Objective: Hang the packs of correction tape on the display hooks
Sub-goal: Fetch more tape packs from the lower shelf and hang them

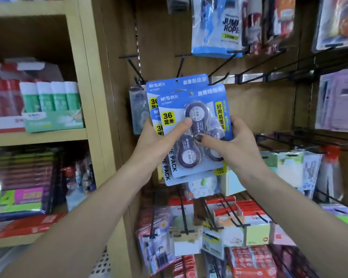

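I hold a stack of blue correction tape packs point(207, 97) up in front of the wooden display wall. The front pack shows dark round tape dispensers under clear plastic and a yellow "36" label. My left hand point(159, 139) grips the stack's left edge, thumb across the front. My right hand point(233, 143) holds the right side, thumb pressed on the dispensers. A black display hook point(180, 66) juts out just above the packs' top holes. Another black hook point(219, 72) reaches toward the front pack's upper right corner. I cannot tell whether any pack hangs on a hook.
A grey carded item point(138, 109) hangs on the hook left of the stack. Jump rope bags point(219, 29) hang above. Empty black hooks point(279, 67) extend at right. Sticky notes and red packs point(239, 221) fill hooks below. Glue sticks point(50, 101) stand on the left shelf.
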Tool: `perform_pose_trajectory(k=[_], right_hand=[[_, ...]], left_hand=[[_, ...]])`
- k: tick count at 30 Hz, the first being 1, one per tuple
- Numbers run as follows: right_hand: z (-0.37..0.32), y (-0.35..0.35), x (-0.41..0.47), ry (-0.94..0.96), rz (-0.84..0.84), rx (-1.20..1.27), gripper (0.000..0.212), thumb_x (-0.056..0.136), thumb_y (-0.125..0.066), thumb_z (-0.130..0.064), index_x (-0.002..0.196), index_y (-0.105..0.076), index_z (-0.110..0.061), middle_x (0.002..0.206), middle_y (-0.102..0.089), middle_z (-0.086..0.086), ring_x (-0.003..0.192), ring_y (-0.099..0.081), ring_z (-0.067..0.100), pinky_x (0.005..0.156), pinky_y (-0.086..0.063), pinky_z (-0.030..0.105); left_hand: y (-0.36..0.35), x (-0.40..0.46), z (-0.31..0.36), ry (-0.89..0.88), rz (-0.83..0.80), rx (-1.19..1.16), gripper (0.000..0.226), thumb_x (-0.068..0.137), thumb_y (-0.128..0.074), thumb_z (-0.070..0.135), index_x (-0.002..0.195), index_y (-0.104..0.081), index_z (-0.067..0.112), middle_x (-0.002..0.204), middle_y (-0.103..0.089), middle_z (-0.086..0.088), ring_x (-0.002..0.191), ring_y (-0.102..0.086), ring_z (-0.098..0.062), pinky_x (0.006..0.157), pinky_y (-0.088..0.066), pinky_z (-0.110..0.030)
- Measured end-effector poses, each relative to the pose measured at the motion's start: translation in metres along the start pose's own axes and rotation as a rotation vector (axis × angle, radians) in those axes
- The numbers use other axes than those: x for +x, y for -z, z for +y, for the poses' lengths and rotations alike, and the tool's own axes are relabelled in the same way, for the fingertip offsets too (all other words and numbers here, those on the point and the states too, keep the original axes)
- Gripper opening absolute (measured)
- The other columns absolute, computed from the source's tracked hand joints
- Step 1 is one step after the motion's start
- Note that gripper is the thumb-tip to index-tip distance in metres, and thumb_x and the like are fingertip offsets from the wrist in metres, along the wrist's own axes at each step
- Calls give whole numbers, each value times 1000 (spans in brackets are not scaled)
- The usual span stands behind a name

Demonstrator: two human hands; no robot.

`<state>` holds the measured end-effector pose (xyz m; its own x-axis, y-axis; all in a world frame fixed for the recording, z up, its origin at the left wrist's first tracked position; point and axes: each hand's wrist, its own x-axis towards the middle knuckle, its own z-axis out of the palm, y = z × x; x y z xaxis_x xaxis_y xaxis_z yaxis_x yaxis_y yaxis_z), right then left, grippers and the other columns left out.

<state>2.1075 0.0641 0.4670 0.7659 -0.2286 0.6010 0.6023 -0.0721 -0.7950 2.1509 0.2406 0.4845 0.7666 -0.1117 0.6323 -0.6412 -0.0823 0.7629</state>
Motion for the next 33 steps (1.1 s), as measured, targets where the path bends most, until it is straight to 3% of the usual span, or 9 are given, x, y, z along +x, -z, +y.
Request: perform_pose_trajectory(k=[5,10,13,18,21,26,29,33], right_hand=[[-4,-7,17,-9,-8,11,53,77,-91,-11,120,-60,-9,106,-79,8,100,-77,28,91,-62,50],[-3,-6,24,-11,6,37,45,77,-89,-12,113,-62,-14,101,-81,4,95,-79,25,89,-64,48],[-3,-4,26,-23,7,64,43,77,-89,-10,111,-63,-15,97,-81,2,88,-80,20,83,-65,43],[-4,-3,31,-31,-5,59,37,78,-89,-11,107,-66,-16,99,-82,4,92,-80,25,86,-65,46],[-6,-2,34,-52,-54,72,20,84,-84,-7,97,-73,-17,91,-83,2,83,-81,20,71,-65,32],[-4,-4,44,-94,-76,68,16,84,-83,-7,93,-75,-17,88,-83,2,78,-80,19,60,-61,23],[-4,-7,51,-142,-88,79,12,85,-83,-9,89,-75,-16,89,-83,6,75,-80,20,63,-65,31],[-6,-10,62,-207,-117,100,15,85,-83,-12,99,-77,-8,96,-82,13,87,-81,32,81,-65,55]], left_hand=[[5,19,0,21,32,27,68,75,-86,59,132,-64,30,120,-77,15,113,-73,-4,105,-55,-37],[1,28,6,17,52,61,52,84,-86,44,129,-64,28,113,-78,19,104,-73,4,92,-56,-21],[-1,34,4,46,60,76,69,75,-88,56,131,-60,28,117,-76,19,111,-71,-1,100,-55,-30],[-5,41,0,75,68,104,91,56,-81,76,132,-61,30,120,-76,19,115,-71,-6,105,-55,-39],[-5,45,-1,122,47,76,95,53,-81,76,133,-61,29,119,-77,17,113,-73,-7,104,-57,-38],[-8,50,0,242,43,87,90,68,-83,71,139,-48,28,128,-71,13,119,-68,-12,108,-53,-42],[-10,56,2,320,45,138,100,74,-77,77,151,-33,30,141,-61,10,130,-61,-20,112,-49,-46],[-12,67,7,424,2,158,134,69,-68,89,167,4,33,167,-35,6,150,-42,-27,118,-38,-48]])
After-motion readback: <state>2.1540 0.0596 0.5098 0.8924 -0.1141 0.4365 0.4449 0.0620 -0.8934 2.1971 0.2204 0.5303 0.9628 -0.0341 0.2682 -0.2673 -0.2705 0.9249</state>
